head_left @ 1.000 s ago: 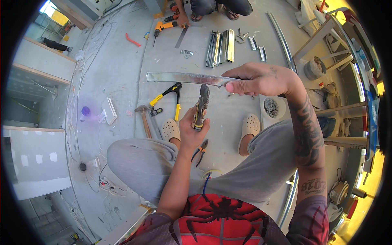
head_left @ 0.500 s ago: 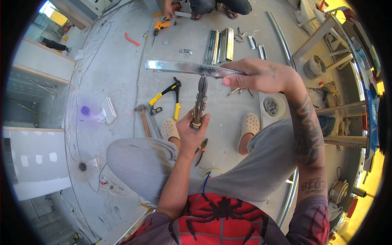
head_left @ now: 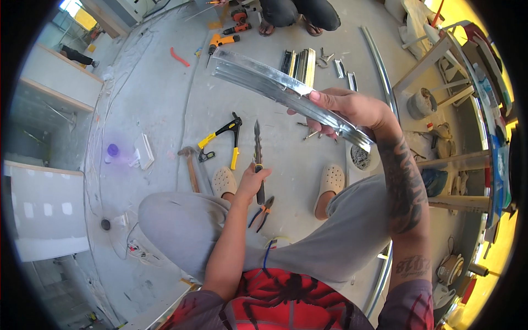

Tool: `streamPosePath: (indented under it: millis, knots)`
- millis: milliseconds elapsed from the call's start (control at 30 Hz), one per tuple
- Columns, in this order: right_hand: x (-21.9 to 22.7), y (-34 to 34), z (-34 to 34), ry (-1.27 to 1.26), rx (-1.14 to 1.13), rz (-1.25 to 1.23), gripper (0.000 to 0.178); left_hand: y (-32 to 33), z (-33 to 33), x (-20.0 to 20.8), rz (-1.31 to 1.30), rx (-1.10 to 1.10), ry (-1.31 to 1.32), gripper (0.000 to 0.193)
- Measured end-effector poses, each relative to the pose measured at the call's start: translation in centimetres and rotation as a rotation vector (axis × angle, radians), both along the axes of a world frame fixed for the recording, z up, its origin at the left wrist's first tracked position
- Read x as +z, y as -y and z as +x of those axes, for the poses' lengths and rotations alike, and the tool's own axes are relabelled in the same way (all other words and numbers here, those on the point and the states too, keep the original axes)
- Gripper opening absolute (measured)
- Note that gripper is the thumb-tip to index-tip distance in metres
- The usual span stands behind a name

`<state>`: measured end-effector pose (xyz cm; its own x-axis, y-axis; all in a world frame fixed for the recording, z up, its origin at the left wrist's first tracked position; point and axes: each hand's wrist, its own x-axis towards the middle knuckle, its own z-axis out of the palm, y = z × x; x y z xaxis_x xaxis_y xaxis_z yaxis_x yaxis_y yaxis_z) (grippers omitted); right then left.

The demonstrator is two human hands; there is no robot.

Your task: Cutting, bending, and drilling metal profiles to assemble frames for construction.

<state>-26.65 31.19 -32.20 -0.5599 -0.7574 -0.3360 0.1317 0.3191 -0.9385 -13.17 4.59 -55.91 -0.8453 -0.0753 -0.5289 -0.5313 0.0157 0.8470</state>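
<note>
My right hand (head_left: 355, 107) grips a shiny metal channel (head_left: 264, 82), thumb on its upper edge and fingers underneath. The channel slants from the upper left down toward my right wrist, its hollow side partly showing. Lower and to the left, my left hand (head_left: 252, 182) is wrapped round the dark handles of metal snips (head_left: 258, 144). Their narrow jaws point away from me, apart from the channel. On the floor by my left hand lie orange-handled pliers (head_left: 262, 213) and a yellow-and-black two-handled tool (head_left: 237, 132).
A hammer (head_left: 190, 169) lies near my left shoe. Cut metal channels (head_left: 301, 65) and locking clamps (head_left: 325, 58) lie ahead. A tub of screws (head_left: 361, 158) stands by my right knee. Another person (head_left: 297, 15) crouches beyond an orange drill (head_left: 224, 40). A wooden bench (head_left: 456, 162) stands right.
The channel has turned from nearly level to slanting, showing its hollow side. My left hand and the snips have drawn back toward me, away from its edge. The other person's hand has moved.
</note>
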Motion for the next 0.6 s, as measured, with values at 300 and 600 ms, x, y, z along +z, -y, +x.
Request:
streamPosePath:
  millis: [300,600]
  knots:
    - [-1.0,-0.4,-2.5,-0.282,-0.048,0.306,0.061,4.2,-5.2,-14.5,-0.568,-0.292,0.447,0.078]
    - [-8.0,-4.9,-3.5,-0.752,0.149,1.133,0.049,5.0,-10.7,-10.2,-0.44,-0.016,-0.128,0.104]
